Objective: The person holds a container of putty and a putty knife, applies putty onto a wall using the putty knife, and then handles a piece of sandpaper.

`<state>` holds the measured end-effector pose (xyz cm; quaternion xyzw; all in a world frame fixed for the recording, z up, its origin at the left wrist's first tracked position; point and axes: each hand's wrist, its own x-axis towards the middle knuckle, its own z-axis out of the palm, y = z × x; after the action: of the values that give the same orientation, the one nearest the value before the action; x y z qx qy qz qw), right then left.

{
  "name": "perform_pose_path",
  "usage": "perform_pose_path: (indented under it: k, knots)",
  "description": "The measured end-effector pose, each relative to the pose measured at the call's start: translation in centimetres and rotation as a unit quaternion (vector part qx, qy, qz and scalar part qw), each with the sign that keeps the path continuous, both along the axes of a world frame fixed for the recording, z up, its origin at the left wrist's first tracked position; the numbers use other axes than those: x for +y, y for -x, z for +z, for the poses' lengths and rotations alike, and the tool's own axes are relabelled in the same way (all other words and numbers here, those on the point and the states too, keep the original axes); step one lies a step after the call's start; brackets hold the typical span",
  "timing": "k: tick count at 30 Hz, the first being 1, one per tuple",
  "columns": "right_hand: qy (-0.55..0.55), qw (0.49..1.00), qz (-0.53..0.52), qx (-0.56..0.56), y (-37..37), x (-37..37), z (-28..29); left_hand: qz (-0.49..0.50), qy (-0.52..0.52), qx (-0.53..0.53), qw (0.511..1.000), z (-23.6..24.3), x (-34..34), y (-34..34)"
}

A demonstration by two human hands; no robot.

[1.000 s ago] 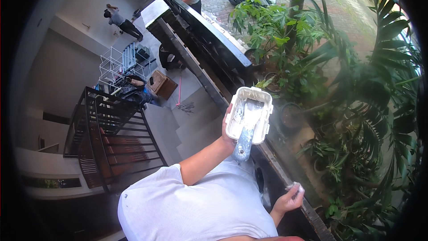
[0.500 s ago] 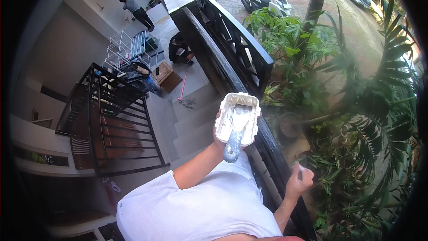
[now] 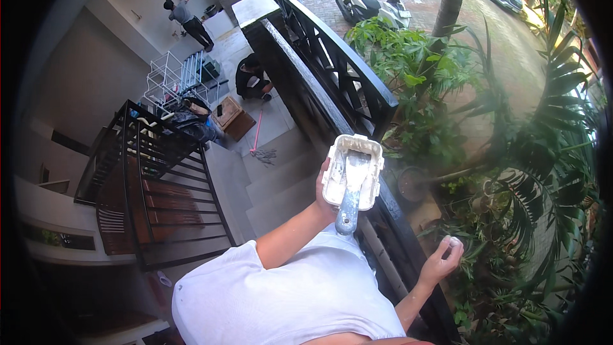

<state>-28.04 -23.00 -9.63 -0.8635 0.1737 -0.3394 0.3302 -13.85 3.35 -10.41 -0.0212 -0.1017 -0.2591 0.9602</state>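
My left hand (image 3: 324, 186) grips a white plastic tub (image 3: 378, 185) from its left side, fingers mostly hidden behind it. White paste coats the inside of the tub. A putty knife (image 3: 348, 212) rests in it, its blade in the paste and its smeared grey-blue handle sticking out over the near rim. Out to the right, beyond the black railing, my right hand (image 3: 440, 260) is raised with fingers curled and tips together. Something whitish shows at the fingertips, too small to name.
A black handrail (image 3: 399, 233) runs beside me, with plants (image 3: 415, 57) past it. Steps (image 3: 274, 182) lead down to a mop (image 3: 257, 134), a wooden box (image 3: 235, 121) and a crouching person (image 3: 251, 80). A black metal railing (image 3: 179, 211) stands at left.
The tub, putty knife and my left hand have shifted slightly right. My right hand has moved a little right and turned, its fingers now more visible. The view has tilted slightly.
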Motion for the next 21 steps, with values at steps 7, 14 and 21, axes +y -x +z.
perform_pose_path:
  k: [7,14,21]
  knots:
    - [0.036,0.999,-0.014,0.018,-0.2,2.9,2.3,0.005,-0.039,0.032,0.999,0.1,-0.2,-1.5]
    - [0.005,1.0,-0.019,0.004,0.3,2.8,2.0,-0.021,-0.033,0.071,0.997,1.0,-1.2,-1.7]
    - [-0.017,0.999,-0.026,-0.006,-1.1,3.4,2.5,-0.037,-0.084,0.107,0.99,0.6,-0.6,-1.5]
